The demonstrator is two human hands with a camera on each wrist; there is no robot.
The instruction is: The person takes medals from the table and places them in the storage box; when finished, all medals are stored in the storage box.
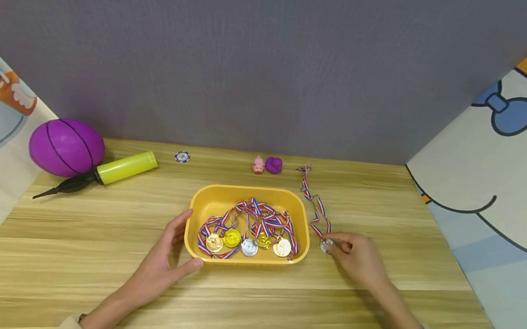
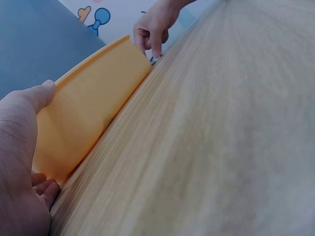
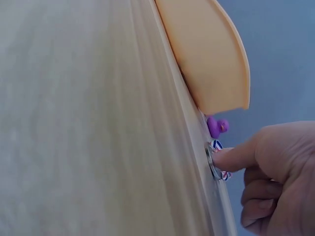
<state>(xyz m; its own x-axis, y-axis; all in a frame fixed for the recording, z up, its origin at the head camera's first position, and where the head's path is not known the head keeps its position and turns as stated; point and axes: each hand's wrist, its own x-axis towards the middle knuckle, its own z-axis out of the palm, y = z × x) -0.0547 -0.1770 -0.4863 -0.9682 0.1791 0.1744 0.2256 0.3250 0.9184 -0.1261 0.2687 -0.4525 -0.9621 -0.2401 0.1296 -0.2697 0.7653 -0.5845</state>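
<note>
A yellow plastic tray (image 1: pixel 253 189) stands in the middle of the table, with several gold medals (image 1: pixel 214 242) and a silver medal (image 1: pixel 249 247) lying in it among tangled red, white and blue ribbons (image 1: pixel 267 219). My left hand (image 1: pixel 162 261) grips the tray's near left corner, thumb at the rim and fingers along the left wall. Right of the tray, my right hand (image 1: pixel 360 259) holds another silver medal (image 1: pixel 326 246) with thumb and fingers, low at the tabletop. That medal's ribbon (image 1: pixel 319 209) trails away toward the back in loose bends.
At the back left are a purple ball (image 1: pixel 67 147) and a yellow-green hand pump (image 1: pixel 126 168) with a black nozzle. Along the back lie a poker chip (image 1: pixel 182 157), a pink pig figure (image 1: pixel 258 165) and a purple duck (image 1: pixel 273 165). A grey wall (image 1: pixel 265 67) rises behind.
</note>
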